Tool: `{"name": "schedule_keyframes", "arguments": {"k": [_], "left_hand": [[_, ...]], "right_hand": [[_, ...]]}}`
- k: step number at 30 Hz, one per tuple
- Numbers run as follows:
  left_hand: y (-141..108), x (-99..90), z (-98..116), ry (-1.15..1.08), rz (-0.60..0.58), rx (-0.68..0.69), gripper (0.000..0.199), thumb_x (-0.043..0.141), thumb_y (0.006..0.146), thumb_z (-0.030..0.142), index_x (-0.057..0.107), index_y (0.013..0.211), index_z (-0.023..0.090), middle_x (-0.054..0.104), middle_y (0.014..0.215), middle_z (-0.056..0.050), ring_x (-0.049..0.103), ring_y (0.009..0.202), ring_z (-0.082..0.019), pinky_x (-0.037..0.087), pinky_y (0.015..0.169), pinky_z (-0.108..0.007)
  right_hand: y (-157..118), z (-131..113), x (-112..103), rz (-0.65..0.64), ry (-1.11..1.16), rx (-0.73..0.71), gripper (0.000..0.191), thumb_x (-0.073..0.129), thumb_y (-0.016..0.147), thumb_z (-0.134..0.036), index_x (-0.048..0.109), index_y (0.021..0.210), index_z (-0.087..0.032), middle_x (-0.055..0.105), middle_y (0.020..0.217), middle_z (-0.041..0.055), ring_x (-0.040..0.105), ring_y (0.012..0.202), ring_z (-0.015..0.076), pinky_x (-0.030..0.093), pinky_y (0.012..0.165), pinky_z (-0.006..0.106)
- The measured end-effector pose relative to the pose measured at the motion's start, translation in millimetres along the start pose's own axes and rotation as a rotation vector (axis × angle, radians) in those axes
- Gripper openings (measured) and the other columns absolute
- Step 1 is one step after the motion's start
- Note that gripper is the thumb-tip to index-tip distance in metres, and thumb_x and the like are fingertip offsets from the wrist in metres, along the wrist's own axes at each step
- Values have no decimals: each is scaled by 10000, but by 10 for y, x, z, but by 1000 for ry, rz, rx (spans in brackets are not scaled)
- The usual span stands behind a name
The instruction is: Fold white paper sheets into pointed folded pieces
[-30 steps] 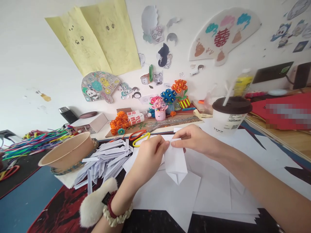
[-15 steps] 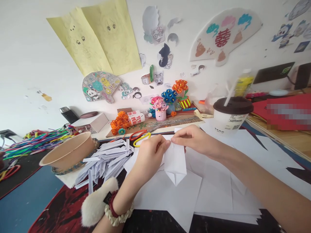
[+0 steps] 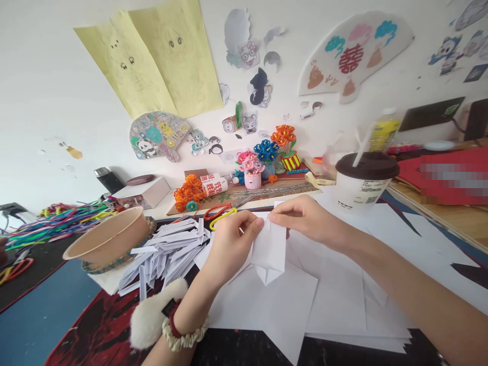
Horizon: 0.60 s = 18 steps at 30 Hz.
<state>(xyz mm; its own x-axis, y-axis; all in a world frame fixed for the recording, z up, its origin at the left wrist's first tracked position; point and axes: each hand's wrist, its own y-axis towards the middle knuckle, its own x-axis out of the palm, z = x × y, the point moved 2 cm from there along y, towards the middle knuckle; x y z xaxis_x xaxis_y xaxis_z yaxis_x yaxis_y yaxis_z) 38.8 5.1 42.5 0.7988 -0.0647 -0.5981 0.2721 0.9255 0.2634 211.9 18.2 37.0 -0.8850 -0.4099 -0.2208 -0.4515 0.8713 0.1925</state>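
A folded white paper (image 3: 269, 250) with a small pointed flap at its near end is held up in front of me. Thumb and fingers of my left hand (image 3: 237, 235) pinch its upper left edge. My right hand (image 3: 305, 216) grips the upper right edge, its thumb close to the left one; some fingers are hidden behind the paper. Beneath lie loose white sheets (image 3: 267, 310), spread over the dark mat. Left of my left hand is a heap of folded paper strips (image 3: 165, 254).
A paper cup with a brown lid (image 3: 364, 180) and straw stands behind my right arm. Yellow-handled scissors (image 3: 223, 218) lie behind my left hand. A beige round bowl (image 3: 109, 234) sits at left, near colourful pipe cleaners (image 3: 57, 223). Craft flowers (image 3: 251, 165) line the wall.
The paper's lower pointed end has shifted slightly left and up, and the sheet tilts a little more. Both hands keep their pinch on its top edge.
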Motion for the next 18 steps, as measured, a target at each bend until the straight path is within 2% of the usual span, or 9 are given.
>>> {"name": "schedule_keyframes", "arguments": {"k": [2, 6, 9, 12, 15, 18], "left_hand": [[-2, 4, 6, 12, 23, 0, 282, 539, 870, 360, 593, 674, 164, 572, 619, -8, 512, 594, -132, 394, 545, -235], [3, 3, 26, 9, 37, 5, 281, 549, 862, 365, 612, 676, 164, 583, 618, -11, 513, 596, -133, 390, 552, -236], [9, -6, 36, 6, 11, 32, 220, 571, 847, 343, 638, 728, 170, 607, 675, -15, 517, 638, -137, 386, 563, -231], [17, -16, 24, -8, 10, 45, 152, 608, 820, 312, 647, 753, 181, 610, 719, -9, 485, 649, -126, 377, 561, -222], [32, -21, -7, -42, 25, -5, 154, 646, 788, 332, 661, 757, 181, 569, 674, 2, 452, 610, -114, 351, 532, -219], [49, -19, -34, -143, -9, -82, 202, 661, 764, 365, 656, 733, 165, 539, 616, 8, 430, 551, -99, 323, 487, -212]], "right_hand": [[9, 29, -3, -27, 12, 32, 254, 615, 827, -384, 660, 684, -179, 615, 676, 15, 562, 608, 139, 451, 581, 277], [17, 54, -16, -22, -12, 43, 266, 643, 800, -378, 628, 633, -171, 581, 627, 3, 555, 591, 135, 442, 567, 271], [14, 53, -23, 28, -69, 34, 275, 648, 792, -377, 604, 612, -174, 543, 600, -13, 525, 577, 129, 415, 538, 260], [11, 70, -32, 90, -106, 54, 260, 653, 789, -414, 627, 687, -176, 535, 626, -13, 506, 593, 131, 403, 523, 248], [17, 92, -33, 104, -130, 52, 260, 641, 801, -446, 662, 812, -188, 567, 675, -4, 508, 604, 138, 402, 529, 253], [24, 92, -14, 100, -260, -40, 211, 640, 813, -406, 680, 821, -199, 625, 744, 14, 538, 654, 155, 420, 586, 276]]}}
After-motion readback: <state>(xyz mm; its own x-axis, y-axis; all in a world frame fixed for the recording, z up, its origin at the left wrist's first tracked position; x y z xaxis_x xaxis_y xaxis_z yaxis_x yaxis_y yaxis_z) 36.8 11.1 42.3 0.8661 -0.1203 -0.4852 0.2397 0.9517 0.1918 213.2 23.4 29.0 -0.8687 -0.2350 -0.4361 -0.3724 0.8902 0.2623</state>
